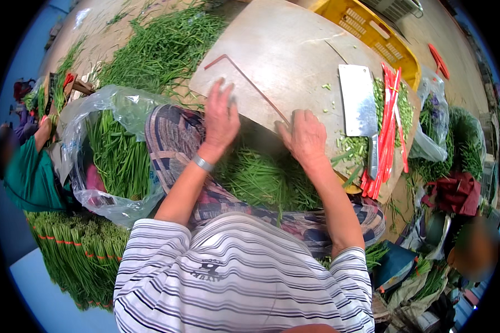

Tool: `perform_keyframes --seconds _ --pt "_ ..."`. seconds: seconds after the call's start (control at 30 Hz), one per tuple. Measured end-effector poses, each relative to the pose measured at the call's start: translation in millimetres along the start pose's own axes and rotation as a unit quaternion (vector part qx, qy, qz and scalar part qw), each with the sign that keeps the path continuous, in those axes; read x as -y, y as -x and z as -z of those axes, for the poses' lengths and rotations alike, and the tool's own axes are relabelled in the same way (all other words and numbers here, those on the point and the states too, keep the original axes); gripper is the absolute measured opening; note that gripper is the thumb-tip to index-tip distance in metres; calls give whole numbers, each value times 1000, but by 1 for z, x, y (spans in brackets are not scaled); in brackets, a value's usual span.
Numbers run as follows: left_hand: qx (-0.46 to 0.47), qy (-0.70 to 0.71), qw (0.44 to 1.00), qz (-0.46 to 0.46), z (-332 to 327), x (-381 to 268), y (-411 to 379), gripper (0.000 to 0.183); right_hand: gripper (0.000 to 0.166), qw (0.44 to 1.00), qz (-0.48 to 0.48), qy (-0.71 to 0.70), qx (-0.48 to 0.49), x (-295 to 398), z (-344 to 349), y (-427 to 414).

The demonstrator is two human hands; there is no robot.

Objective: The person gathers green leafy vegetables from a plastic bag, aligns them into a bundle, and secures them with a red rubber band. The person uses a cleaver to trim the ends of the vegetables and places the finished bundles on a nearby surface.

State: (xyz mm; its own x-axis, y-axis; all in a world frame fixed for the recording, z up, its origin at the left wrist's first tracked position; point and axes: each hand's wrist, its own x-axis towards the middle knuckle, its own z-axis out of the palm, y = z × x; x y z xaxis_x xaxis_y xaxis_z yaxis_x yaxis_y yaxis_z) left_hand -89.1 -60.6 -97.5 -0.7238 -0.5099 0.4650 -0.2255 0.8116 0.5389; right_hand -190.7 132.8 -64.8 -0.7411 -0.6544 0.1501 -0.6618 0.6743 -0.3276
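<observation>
My left hand [223, 116] is slightly blurred, its fingers apart and nothing in it, above the near edge of a pale work board [271, 50]. On the board my right hand [305, 135] has the near end of a thin red tie strip [256, 88] between thumb and fingers. The strip runs away across the board and bends sharply at its far end. To the right lies a cleaver [354, 100] beside a bundle of red strips [387, 137]. Chopped green stem pieces [404, 112] are scattered around them. Loose green stalks [266, 179] fill the space below my hands, over my lap.
A clear plastic bag [77, 166] of green stalks [118, 158] stands at my left, with banded bunches [75, 254] behind it. Trimmed greens [162, 50] heap on the floor. A yellow crate [368, 33] sits beyond the board. People [33, 175] are at both sides.
</observation>
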Motion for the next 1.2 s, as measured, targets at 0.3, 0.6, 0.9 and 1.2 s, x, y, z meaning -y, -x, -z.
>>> perform_keyframes --seconds 0.3,0.6,0.9,1.2 --pt "86 16 979 -186 -13 -21 -53 46 21 931 -97 -211 283 -48 13 -66" --pt "190 -76 965 -166 -63 -7 -46 57 26 972 -59 158 161 -52 48 -64" --pt "129 -85 977 -147 -73 -12 -40 54 57 987 85 135 2 -7 -53 -34" --pt "-105 94 983 -120 93 -7 20 41 58 996 86 33 7 0 -41 -38"
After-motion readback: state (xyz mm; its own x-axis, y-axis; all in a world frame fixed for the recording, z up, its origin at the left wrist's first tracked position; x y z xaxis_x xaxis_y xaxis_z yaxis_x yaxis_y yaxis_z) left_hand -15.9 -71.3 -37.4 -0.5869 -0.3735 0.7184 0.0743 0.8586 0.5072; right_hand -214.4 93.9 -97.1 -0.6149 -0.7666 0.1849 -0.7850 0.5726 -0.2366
